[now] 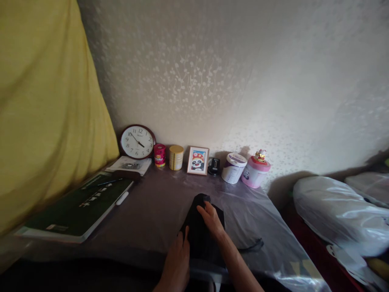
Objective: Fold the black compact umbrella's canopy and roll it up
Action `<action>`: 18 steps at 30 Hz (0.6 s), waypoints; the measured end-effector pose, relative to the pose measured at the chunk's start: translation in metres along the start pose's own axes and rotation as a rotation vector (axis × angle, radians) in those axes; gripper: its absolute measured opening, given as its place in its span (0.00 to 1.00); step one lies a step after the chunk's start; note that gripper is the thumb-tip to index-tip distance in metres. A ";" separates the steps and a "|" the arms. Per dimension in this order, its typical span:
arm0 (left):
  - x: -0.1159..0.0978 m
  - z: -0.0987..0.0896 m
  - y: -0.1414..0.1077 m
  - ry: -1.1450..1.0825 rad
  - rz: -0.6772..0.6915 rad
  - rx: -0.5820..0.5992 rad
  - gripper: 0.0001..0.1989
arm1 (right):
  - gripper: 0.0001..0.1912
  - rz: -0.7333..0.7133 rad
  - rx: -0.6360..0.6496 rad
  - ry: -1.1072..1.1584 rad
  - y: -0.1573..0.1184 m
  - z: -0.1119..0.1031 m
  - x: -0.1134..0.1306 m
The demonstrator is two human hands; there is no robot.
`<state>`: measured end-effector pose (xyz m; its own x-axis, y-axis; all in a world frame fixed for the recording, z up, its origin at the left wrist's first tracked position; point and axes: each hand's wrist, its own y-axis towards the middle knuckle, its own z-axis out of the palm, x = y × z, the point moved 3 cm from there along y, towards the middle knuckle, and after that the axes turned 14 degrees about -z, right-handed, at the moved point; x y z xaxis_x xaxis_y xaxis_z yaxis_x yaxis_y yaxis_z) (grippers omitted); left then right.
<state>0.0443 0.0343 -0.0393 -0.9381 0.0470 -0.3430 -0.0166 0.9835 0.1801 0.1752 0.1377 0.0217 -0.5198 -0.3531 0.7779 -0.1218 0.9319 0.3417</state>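
Note:
A folded black cloth item [199, 227] lies near the front of the table, and its exact kind is not clear. My right hand [211, 219] is closed on its far upper part, thumb and fingers pinching the fabric. At the near left edge, my left hand [179, 253] is closed on the cloth, with some fingers hidden under or behind it. A thin dark strap or strip [253, 245] lies on the table to the right of the cloth; whether it joins the cloth cannot be seen.
Along the wall stand a clock [137, 142], a pink can [159, 155], a yellow can [176, 157], a panda picture frame [197, 161], a small black device [214, 166], a white tub [234, 168] and a pink tub [255, 172]. A green book [82, 202] lies left; plastic bags [337, 207] sit right.

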 end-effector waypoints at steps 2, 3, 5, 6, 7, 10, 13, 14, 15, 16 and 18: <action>0.001 0.003 0.001 0.020 0.009 -0.025 0.33 | 0.21 0.034 0.027 -0.021 0.004 0.009 -0.004; 0.001 0.004 0.001 0.039 0.016 -0.032 0.30 | 0.21 0.049 0.041 -0.039 0.005 0.013 -0.006; 0.000 0.003 0.001 0.086 0.028 -0.038 0.28 | 0.21 0.059 0.071 -0.090 0.007 0.019 -0.008; 0.000 0.002 0.000 0.105 0.029 -0.039 0.28 | 0.20 0.066 0.089 -0.124 0.008 0.021 -0.008; 0.001 0.001 0.000 0.115 0.028 -0.040 0.28 | 0.20 0.072 0.113 -0.153 0.009 0.023 -0.009; 0.007 -0.001 -0.004 0.076 0.035 -0.059 0.29 | 0.19 0.068 0.200 -0.157 0.010 0.026 -0.006; 0.017 -0.004 -0.009 -0.016 0.068 -0.118 0.28 | 0.14 0.032 0.287 -0.017 0.009 0.027 0.002; 0.019 -0.007 -0.010 -0.044 0.074 -0.151 0.27 | 0.14 0.022 0.306 0.026 0.008 0.027 0.005; 0.020 -0.012 -0.011 -0.067 0.072 -0.185 0.25 | 0.14 0.008 0.321 0.053 0.007 0.027 0.009; 0.019 -0.018 -0.010 -0.085 0.066 -0.221 0.23 | 0.14 -0.009 0.329 0.059 0.006 0.027 0.013; 0.012 -0.029 -0.007 -0.108 0.066 -0.244 0.18 | 0.13 -0.058 0.334 0.021 0.004 0.026 0.020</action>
<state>0.0229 0.0231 -0.0177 -0.8978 0.1407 -0.4174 -0.0522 0.9070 0.4179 0.1423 0.1365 0.0254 -0.4864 -0.4050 0.7742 -0.4229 0.8845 0.1969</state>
